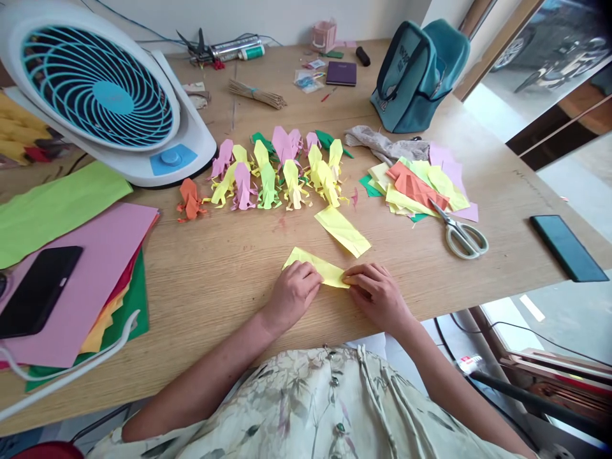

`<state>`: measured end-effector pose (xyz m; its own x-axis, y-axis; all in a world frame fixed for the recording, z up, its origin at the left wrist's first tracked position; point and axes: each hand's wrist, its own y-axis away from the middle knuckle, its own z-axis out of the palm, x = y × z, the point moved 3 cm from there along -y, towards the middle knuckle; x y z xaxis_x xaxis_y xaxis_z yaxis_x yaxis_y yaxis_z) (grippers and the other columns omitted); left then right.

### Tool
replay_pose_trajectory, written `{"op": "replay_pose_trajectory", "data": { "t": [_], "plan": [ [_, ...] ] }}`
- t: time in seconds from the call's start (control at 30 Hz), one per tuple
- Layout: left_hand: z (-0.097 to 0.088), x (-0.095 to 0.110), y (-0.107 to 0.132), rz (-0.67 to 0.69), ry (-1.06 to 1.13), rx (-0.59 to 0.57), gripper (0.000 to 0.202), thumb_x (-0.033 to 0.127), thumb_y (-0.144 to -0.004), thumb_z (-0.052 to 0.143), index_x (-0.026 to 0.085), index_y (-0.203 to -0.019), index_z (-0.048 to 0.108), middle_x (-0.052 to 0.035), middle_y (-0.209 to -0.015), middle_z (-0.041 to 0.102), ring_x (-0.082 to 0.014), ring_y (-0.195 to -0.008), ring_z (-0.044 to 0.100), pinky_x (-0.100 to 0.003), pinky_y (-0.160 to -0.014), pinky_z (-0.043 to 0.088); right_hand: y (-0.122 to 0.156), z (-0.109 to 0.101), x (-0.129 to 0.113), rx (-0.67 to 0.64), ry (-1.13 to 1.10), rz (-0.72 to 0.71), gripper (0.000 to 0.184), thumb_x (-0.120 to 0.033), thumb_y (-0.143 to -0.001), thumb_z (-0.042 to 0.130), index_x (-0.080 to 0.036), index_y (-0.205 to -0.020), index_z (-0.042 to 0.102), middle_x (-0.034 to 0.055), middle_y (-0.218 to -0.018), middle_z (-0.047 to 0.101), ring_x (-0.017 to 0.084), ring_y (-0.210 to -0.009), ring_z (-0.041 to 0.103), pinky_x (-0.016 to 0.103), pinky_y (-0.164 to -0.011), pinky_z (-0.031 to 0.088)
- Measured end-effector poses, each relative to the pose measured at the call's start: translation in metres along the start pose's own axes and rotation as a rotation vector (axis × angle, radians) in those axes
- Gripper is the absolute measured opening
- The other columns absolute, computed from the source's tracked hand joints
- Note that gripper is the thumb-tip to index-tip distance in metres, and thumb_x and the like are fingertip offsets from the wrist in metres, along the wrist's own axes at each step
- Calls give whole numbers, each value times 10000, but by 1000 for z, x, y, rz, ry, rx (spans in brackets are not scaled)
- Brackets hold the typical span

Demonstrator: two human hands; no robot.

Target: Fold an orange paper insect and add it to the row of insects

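A strip of yellow paper (319, 264) lies near the table's front edge between my hands. My left hand (297, 290) is closed on its front edge, left of the middle, fingers bent. My right hand (377, 292) pinches the strip's right end between thumb and fingers. Just beyond it lies a second yellow paper strip (342, 230), creased and flat, touched by neither hand. Farther back stand rows of folded paper figures in several colours, among them an orange one (190, 199) and a light green one (269, 187).
Scissors (465, 239) lie against a pile of coloured paper pieces (415, 188) on the right, with a phone (568, 247) beyond. A fan (100, 95) stands at the left, behind pink paper sheets (108, 255) and a black phone (41, 290). A teal bag (415, 76) is at the back.
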<state>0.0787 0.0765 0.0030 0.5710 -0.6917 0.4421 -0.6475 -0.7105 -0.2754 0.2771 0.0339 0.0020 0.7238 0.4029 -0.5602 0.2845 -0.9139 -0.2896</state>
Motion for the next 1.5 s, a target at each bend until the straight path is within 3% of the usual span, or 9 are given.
{"op": "replay_pose_trajectory", "data": {
  "t": [0.2,0.43,0.57,0.8,1.23,1.5],
  "plan": [
    [1,-1,-3,-45,27,-37,146,230,-956,559,182,-831,617,-35,-859,629,-192,-853,532,-325,-786,446,1,3,-1,111,-85,152,135,-246,-937,603,-217,-823,671,56,-1002,695,205,-903,616,394,-826,466],
    [0,2,-7,-132,27,-65,164,281,-941,587,185,-809,607,-43,-863,644,-195,-849,546,-333,-777,432,-5,12,1,176,-38,253,194,-320,-914,634,-217,-752,666,63,-930,667,205,-839,622,399,-797,468],
    [3,11,-11,-189,-38,-77,190,358,-908,635,197,-809,615,-37,-849,666,-216,-860,550,-360,-779,403,-6,12,1,164,2,261,188,-330,-912,641,-218,-764,670,54,-903,657,202,-824,609,395,-787,452],
    [4,12,-12,-204,-65,-73,177,234,-915,568,191,-743,571,-28,-792,658,-200,-816,553,-344,-750,386,-2,5,1,58,-57,187,82,-264,-910,650,-224,-976,679,63,-1046,651,222,-976,604,404,-863,444],
    [5,14,-19,-262,-89,-99,157,279,-916,634,195,-792,590,-15,-771,676,-198,-794,596,-340,-750,376,-6,10,1,187,-63,296,139,-297,-905,636,-220,-789,633,70,-964,631,212,-869,611,387,-772,475],
    [6,12,-22,-288,-81,-137,201,328,-904,663,192,-783,577,-6,-835,660,-192,-830,597,-334,-754,364,-2,12,-3,185,-13,309,63,-212,-883,635,-213,-822,617,102,-1059,599,245,-987,609,420,-838,492]
  ]
}}
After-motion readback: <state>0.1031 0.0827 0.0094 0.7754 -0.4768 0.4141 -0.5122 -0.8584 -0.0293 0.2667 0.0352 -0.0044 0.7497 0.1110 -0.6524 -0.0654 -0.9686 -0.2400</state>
